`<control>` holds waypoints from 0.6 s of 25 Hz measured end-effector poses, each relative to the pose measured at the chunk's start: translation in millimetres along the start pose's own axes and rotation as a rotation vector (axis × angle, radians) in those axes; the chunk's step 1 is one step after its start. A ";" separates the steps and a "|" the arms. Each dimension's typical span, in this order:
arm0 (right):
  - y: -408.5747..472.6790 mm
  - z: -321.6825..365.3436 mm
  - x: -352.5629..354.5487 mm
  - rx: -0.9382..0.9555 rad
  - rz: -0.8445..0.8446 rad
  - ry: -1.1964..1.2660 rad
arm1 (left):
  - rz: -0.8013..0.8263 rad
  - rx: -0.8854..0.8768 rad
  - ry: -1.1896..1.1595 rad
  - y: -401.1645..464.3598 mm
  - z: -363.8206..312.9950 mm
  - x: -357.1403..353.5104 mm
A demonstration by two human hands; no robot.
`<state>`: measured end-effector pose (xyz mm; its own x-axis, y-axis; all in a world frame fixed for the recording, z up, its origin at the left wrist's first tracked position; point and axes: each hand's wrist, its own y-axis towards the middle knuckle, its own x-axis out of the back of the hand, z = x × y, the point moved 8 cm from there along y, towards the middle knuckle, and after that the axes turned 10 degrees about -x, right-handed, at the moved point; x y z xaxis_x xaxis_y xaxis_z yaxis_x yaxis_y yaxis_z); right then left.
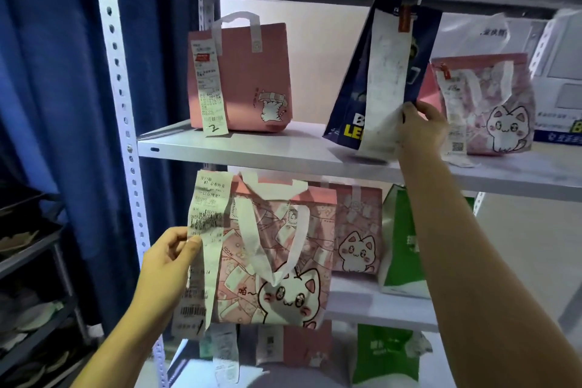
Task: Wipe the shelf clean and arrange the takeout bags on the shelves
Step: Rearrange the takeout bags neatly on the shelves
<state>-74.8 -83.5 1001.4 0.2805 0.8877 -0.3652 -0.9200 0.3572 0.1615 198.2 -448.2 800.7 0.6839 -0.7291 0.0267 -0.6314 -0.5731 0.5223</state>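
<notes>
A white metal shelf (252, 148) holds takeout bags on several levels. My right hand (420, 126) grips the lower edge of a tilted dark blue bag (352, 94) with a long receipt, lifted off the upper shelf. My left hand (171, 258) pinches the receipt (206, 217) that hangs from a pink cat-print bag (277, 261), held in front of the middle shelf. A plain pink bag (242, 79) stands at the upper shelf's left. Another pink cat bag (491, 104) stands at its right.
A second pink cat bag (357, 230) and a green bag (401, 249) sit on the middle shelf. More bags, one green (387, 353), fill the level below. A blue curtain (53, 104) hangs at left, above a dark rack (31, 261).
</notes>
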 end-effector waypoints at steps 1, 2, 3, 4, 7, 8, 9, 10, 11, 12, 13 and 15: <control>-14.4 0.7 4.7 0.006 0.006 0.026 | 0.014 0.008 -0.012 -3.4 0.7 8.9; -28.8 1.5 8.0 0.016 0.021 0.054 | 0.021 0.019 -0.018 -6.7 1.8 18.7; -45.0 1.8 10.6 0.032 0.034 0.072 | 0.023 0.029 -0.010 -11.5 2.9 31.9; -61.1 3.8 14.0 0.050 0.037 0.081 | 0.024 0.034 0.001 -16.1 3.1 43.6; -106.7 14.0 27.8 0.079 0.003 0.101 | 0.029 0.043 0.015 -32.3 2.1 74.5; -121.8 16.1 32.6 0.088 -0.006 0.106 | 0.027 0.053 0.016 -38.4 3.6 85.3; -135.7 18.1 37.9 0.100 -0.017 0.096 | 0.025 0.065 0.013 -44.1 5.7 94.5; -149.5 19.4 43.7 0.112 -0.028 0.083 | 0.022 0.082 0.005 -49.6 8.3 102.5; -164.1 18.8 49.4 0.117 -0.032 0.082 | 0.022 0.101 0.000 -55.1 11.1 110.7; -177.7 16.3 53.7 0.116 -0.026 0.091 | 0.026 0.118 0.001 -60.3 13.5 117.6; -192.4 12.2 58.4 0.111 -0.019 0.100 | 0.031 0.133 0.005 -66.5 15.2 124.9; -220.3 0.5 66.9 0.101 -0.005 0.084 | 0.037 0.156 0.001 -78.2 18.1 137.5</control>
<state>146.8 -102.7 941.8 0.2569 0.8597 -0.4414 -0.8852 0.3926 0.2494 335.0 -510.4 748.1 0.6591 -0.7508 0.0442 -0.7056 -0.5969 0.3820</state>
